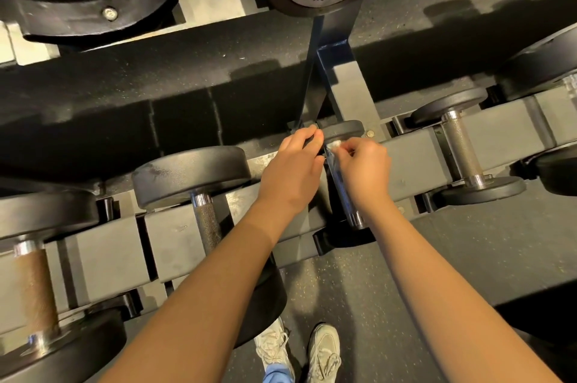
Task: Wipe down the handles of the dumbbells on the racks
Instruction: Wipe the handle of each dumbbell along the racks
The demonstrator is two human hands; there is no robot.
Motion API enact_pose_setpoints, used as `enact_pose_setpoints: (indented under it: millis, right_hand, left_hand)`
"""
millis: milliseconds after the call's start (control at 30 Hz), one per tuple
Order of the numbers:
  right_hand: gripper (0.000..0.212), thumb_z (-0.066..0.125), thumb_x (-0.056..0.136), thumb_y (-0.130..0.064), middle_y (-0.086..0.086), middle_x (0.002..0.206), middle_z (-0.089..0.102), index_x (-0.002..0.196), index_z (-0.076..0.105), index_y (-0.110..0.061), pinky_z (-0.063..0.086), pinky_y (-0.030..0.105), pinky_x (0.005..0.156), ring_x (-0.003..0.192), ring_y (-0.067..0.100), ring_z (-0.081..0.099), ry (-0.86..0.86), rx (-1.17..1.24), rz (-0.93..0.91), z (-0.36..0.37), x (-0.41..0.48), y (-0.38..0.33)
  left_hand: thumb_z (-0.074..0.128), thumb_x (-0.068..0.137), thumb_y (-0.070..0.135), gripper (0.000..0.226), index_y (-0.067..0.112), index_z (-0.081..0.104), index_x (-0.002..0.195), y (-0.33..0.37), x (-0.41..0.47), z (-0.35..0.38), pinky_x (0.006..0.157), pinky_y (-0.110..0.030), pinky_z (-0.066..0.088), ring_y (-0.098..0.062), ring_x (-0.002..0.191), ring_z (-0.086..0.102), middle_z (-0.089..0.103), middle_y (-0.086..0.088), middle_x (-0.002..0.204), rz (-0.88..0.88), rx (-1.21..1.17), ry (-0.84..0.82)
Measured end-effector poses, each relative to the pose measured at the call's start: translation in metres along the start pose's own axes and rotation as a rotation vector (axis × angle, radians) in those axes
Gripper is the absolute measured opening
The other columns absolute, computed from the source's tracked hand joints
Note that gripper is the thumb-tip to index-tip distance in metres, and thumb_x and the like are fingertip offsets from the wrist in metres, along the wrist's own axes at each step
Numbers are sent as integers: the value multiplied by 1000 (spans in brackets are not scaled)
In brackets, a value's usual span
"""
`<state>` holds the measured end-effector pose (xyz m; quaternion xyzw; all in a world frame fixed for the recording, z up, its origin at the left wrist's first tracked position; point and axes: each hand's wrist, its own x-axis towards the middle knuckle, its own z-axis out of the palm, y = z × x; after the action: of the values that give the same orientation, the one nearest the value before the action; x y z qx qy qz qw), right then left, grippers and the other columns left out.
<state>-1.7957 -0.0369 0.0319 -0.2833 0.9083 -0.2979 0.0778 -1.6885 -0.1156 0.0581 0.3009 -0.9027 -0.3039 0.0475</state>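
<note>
So the right hand (365, 173) pinches a little white wipe (334, 144) at the far end of the middle dumbbell (357, 220) handle (345, 195) on the lower rack (412, 164), while the left hand (293, 170) curls around its far head (343, 130).

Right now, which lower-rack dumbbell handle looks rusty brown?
The far-left handle: its grip is brown, while the neighbouring handle and the right-hand handle are dark or grey metal.

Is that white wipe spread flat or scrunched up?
Scrunched up: the wipe shows only as a small white wad pinched in the right hand against the dumbbell handle.
</note>
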Motion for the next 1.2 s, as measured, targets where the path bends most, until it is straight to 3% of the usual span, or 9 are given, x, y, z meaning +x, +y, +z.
enact_pose_setpoints:
  millis: [233, 367, 500, 567, 700, 833, 933, 1000, 1200]
  right_hand:
    - [27, 66, 88, -31, 9, 74, 68, 81, 72, -6, 49, 32, 64, 69, 25, 62, -156, 51, 63, -25, -34, 19]
    - [30, 61, 90, -41, -2, 58, 57, 74, 68, -16, 38, 26, 55, 58, 19, 55, -309, -212, 108, -45, -64, 32]
    - [17, 64, 90, -29, 1, 67, 65, 92, 75, -17, 42, 26, 58, 61, 19, 58, -212, -96, 122, -51, -69, 36]
    - [14, 68, 87, -23, 1, 69, 66, 94, 75, -13, 49, 30, 60, 63, 19, 61, -165, 69, 136, -50, -67, 37]
    - [9, 68, 86, -16, 2, 74, 68, 92, 74, -12, 53, 31, 71, 72, 20, 64, -210, 354, 172, -53, -57, 34]
    - [10, 64, 89, -14, 8, 80, 71, 90, 74, -15, 54, 40, 76, 80, 27, 65, -249, 420, 155, -52, -50, 34]
    - [14, 62, 90, -14, 5, 90, 72, 94, 74, -20, 54, 40, 82, 85, 22, 65, -289, 449, 159, -52, -48, 38]
    - [22, 60, 92, -15, -6, 109, 66, 111, 70, -17, 49, 26, 91, 97, 8, 60, -276, 337, 95, -50, -53, 46]
    - [32, 46, 99, -18, 2, 127, 58, 126, 59, -10, 35, 23, 97, 119, 18, 51, -246, 165, 119, -24, -79, 65]
  left_hand:
    - [39, 101, 23, 48, 18, 30, 148, 1, -1, 6, 101, -33, 40, -12, 138, 24, 28, 5, 152, 8, 9, 48]
    - [41, 101, 25, 49, 16, 32, 147, 9, -3, 7, 109, -35, 35, -16, 140, 24, 29, 1, 153, -24, -7, 39]
    - [46, 98, 16, 32, 15, 57, 128, 18, -20, 11, 98, -33, 40, -15, 118, 43, 50, 1, 125, 36, 0, 140]
    - [47, 98, 19, 29, 19, 57, 125, 21, -33, 23, 90, -26, 42, -9, 107, 46, 49, 7, 112, -19, -180, 58]
    - [55, 95, 19, 25, 21, 60, 120, 30, -33, 42, 97, -26, 45, -12, 107, 57, 59, 8, 107, -334, -782, -119]
    - [57, 94, 17, 12, 24, 67, 95, 39, -25, 48, 92, -41, 52, -15, 94, 63, 67, 5, 92, -375, -827, -71]
    - [60, 93, 19, 8, 22, 67, 91, 39, -21, 47, 83, -20, 53, -9, 84, 63, 66, 6, 85, -381, -797, -14]
    - [55, 95, 15, 10, 19, 63, 91, 38, -16, 44, 64, -3, 44, -1, 73, 57, 60, 11, 79, -394, -702, 85]
    - [51, 97, 23, 24, 15, 58, 76, 27, 7, 53, 61, -15, 42, -6, 68, 55, 60, 5, 74, -436, -424, 235]
